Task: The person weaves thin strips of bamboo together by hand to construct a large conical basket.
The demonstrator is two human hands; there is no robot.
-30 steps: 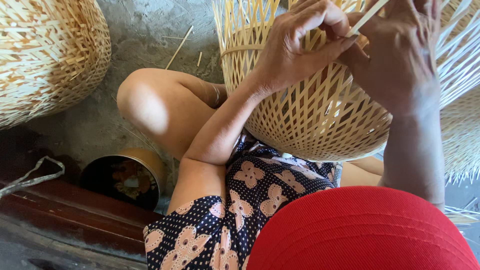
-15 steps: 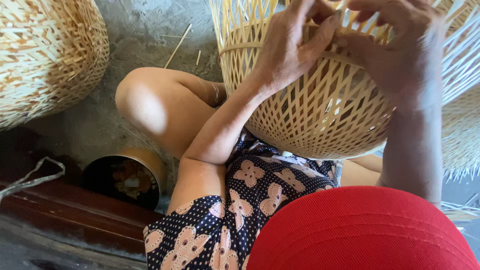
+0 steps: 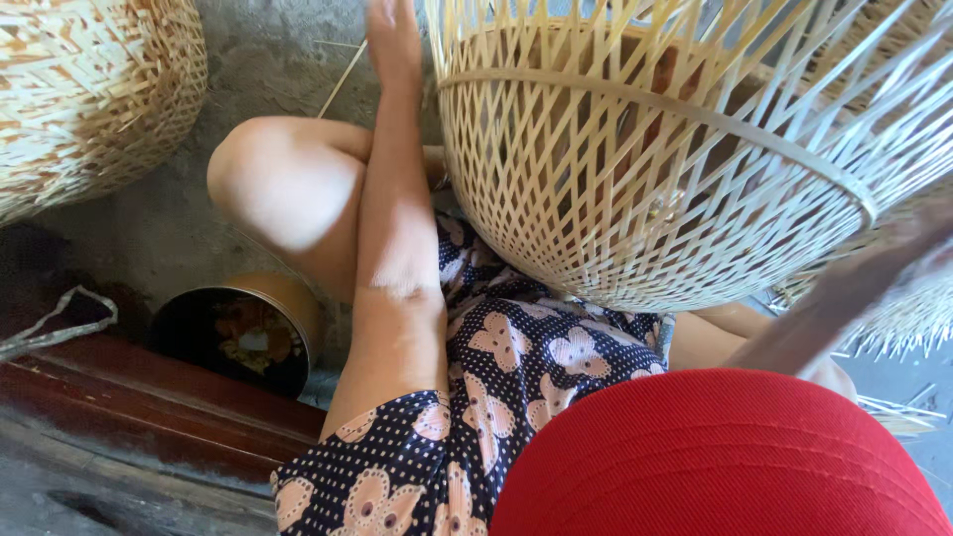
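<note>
An open-weave bamboo basket (image 3: 645, 199) with a hoop round its rim lies tilted on my lap, its mouth turned to the upper right. My left arm reaches straight up past the basket's left side. Only the heel of my left hand (image 3: 392, 30) shows at the top edge; the fingers are cut off, so its grip cannot be told. My right forearm (image 3: 844, 298) is a blur at the right, below the basket's rim, and the hand itself is out of frame. A brownish shape shows dimly through the weave.
A finished woven basket (image 3: 89, 89) stands at the upper left on the concrete floor. A round tin (image 3: 238, 333) sits by my bent knee, beside a dark wooden plank (image 3: 119, 397). Another basket's frayed edge (image 3: 903, 308) shows at the right. My red cap brim (image 3: 715, 457) fills the bottom.
Both hands have left the basket's rim. The left hand rose up and leftward out of the top edge, the right arm swung down to the right. The basket now appears larger and tilted.
</note>
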